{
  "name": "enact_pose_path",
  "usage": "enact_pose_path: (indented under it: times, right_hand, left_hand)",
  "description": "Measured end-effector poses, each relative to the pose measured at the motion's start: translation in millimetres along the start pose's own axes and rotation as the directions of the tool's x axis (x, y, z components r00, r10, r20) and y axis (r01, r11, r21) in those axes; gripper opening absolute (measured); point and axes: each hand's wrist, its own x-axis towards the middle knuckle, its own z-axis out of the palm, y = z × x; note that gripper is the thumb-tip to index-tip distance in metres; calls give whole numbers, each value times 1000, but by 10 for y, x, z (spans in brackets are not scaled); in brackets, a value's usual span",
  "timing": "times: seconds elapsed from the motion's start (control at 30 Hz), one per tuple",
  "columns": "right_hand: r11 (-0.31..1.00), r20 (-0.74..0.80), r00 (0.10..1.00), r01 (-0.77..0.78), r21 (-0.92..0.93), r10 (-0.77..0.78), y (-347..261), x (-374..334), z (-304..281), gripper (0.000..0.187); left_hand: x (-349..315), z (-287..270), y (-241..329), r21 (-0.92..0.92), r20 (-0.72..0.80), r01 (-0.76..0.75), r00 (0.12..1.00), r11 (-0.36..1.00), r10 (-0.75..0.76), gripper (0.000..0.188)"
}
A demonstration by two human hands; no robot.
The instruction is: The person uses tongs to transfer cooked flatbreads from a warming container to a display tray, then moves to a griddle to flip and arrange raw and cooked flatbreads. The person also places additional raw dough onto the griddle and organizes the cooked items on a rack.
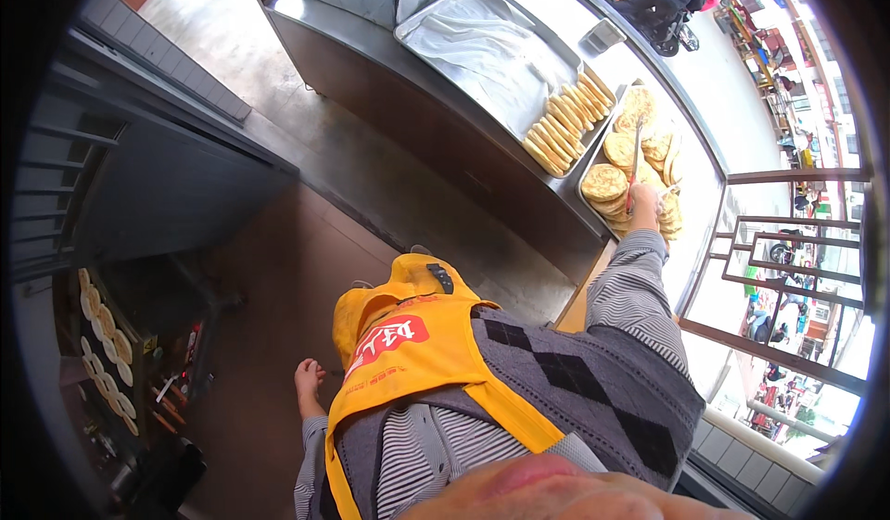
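Gripping a red-handled metal utensil [637, 156], the right hand [646, 203] points its long axis forward over flatbreads [604, 183].

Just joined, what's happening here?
Someone in a yellow apron has their right hand on a long utensil, apparently tongs, over a tray of stacked round flatbreads. Whether the tips grip one isn't clear. The left hand hangs at their side, seemingly empty, fingers loosely curled. The adjacent tray has rows of bread beside a pale sheet.
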Motion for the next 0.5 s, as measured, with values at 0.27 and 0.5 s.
enact_pose_path:
  times: [0.27, 0.5]
  right_hand:
    - [576, -597, 397, 806, -136, -697, -1416, -1779, 988, 48]
    - [-182, -465, -136, 982, 54, -875, -2525, -4654, 1174, 32]
  left_hand:
    - [-15, 160, -991, -160, -14, 119, 992, 980, -122, 19]
    - [-14, 27, -1679, -419, -195, -180, 975, 890, 106, 26]
